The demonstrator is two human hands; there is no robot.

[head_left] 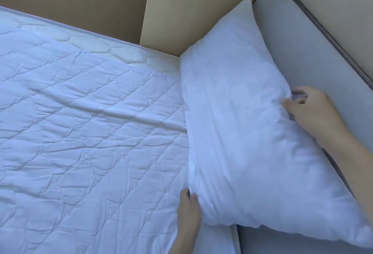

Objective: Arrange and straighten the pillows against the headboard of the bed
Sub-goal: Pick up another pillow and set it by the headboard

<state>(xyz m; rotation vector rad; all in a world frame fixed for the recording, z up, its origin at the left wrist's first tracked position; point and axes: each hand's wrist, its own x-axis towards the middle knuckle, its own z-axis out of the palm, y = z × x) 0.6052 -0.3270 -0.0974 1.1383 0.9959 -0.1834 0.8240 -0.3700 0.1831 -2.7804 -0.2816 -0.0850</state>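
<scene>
A white pillow (242, 116) leans against the grey headboard (298, 47). The right hand (314, 112) pinches its upper edge. The left hand (188, 209) has its grip clamped on the lower edge, above the quilt (84, 132).

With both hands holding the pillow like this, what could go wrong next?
1. The pillow overhangs the near edge of the bed, so it might slip off if released.
2. The right hand pinches only a fold of fabric by the headboard; pulling may bunch the case rather than move the pillow.
3. The left hand could drag and wrinkle the quilted cover.

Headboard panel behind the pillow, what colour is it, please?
Pale grey padded headboard panel, seen in the head view.
</scene>
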